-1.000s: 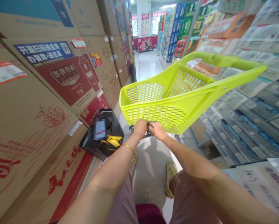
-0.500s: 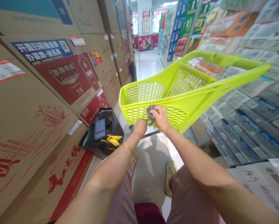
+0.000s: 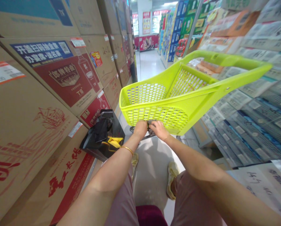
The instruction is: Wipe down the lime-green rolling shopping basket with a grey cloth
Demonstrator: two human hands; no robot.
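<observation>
A lime-green shopping cart (image 3: 154,106) with perforated sides stands in front of me, its handle reaching to the upper right. My right hand (image 3: 160,129) grips a crumpled grey cloth (image 3: 151,131) just at the lower edge of the cart's basket. Close beside it, my left hand (image 3: 140,128) is closed at the same edge, a gold bracelet on that wrist. Whatever the left fingers hold is hidden, though they are near the cloth. Part of the cart's dark lower frame and a wheel (image 3: 132,129) show below the basket.
Stacked cartons (image 3: 67,81) form a wall on the left. A black open bag or box (image 3: 104,135) with a yellow item (image 3: 115,142) stands by them. Packaged goods (image 3: 255,122) are piled on the right. An aisle (image 3: 151,59) runs ahead between shelves.
My right hand has moved down with the cloth, from the basket's side to its lower edge, closer to my left hand. The left hand and the cart stay nearly in place.
</observation>
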